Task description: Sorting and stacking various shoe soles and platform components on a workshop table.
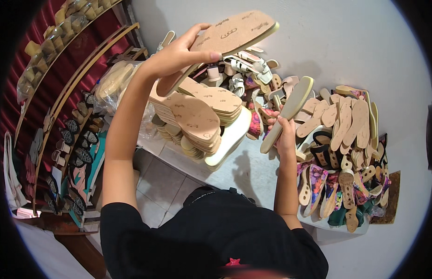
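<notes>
Black T-shirt [211, 232] is looming; plastic bag [104, 102] is enclosing pale pieces [117, 77]; raised left hand [185, 52] and right hand [284, 136] are gripping shoe soles [239, 31].

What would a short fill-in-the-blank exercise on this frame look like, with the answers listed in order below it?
1. The left hand holds the tan printed sole, while the slim pale sole is in the ____ hand.
2. In the picture, the stacked insoles lie to the ____ of the floral wedges.
3. The curtain behind the racks is coloured ____.
4. The person's T-shirt is coloured ____.

Missing words: right; left; red; black.
</notes>
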Demonstrator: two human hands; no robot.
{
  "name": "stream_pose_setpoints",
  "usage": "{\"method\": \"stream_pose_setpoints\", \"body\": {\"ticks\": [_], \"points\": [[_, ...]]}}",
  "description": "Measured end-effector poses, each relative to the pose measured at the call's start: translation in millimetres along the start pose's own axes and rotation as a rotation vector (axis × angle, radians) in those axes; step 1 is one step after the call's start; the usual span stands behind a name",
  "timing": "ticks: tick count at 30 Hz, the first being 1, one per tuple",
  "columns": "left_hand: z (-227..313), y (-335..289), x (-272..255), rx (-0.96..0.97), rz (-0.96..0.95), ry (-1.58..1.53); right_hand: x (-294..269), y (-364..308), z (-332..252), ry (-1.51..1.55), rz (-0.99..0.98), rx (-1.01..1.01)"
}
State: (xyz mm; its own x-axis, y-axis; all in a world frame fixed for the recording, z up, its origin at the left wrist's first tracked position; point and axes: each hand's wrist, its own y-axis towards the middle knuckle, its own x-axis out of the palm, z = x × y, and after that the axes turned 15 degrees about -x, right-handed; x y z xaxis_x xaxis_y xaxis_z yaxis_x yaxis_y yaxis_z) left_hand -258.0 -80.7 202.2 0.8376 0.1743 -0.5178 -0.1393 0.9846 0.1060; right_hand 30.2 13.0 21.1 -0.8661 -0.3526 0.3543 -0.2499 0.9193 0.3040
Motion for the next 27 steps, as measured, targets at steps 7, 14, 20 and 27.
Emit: {"method": "stream_pose_setpoints", "body": {"ticks": [7, 14, 20, 27], "points": [[-43, 24, -32, -0.03, -0.262, 0.137, 14, -11, 19, 0.041, 0.132, 0.0], [-48, 2, -46, 0.012, -0.564, 0.24, 31, -18, 26, -0.019, 0.265, 0.006], [-87, -13, -44, 0.261, -0.481, 0.38, 43, -20, 29, -0.196, 0.277, -0.059], [-109, -12, -40, 0.28, -0.494, 0.451, 53, -21, 21, -0.226, 0.241, -0.055]]}}
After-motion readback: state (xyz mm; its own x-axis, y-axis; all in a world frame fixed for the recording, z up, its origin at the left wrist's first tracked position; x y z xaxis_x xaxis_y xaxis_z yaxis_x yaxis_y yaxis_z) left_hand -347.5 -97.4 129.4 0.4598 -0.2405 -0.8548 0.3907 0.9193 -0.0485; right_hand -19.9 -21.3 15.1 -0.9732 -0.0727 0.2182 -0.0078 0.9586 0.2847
